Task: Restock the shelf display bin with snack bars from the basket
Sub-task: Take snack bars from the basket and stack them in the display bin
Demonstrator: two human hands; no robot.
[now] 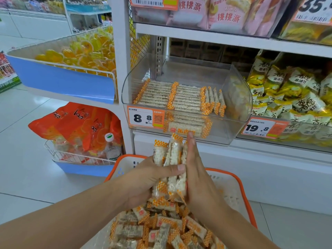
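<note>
Pressing snack bars [173, 164] between both hands below "8.8" price tag [145, 118]

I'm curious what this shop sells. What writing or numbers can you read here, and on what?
"8.8": orange price tag on the clear bin.
"19.8": price tag on the next bin.
"35.": tag at top right, cut off.
"桃桃派": pink packs on the upper shelf.
Bar wrappers, barcodes, small print: too blurred.

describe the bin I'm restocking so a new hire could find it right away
On the white shelving, look at the shelf level with the yellow snack bags. The clear bin sits left of them, by the upright post. It is mostly empty, holds orange-ended snack bars, and carries the 8.8 price tag.
</note>
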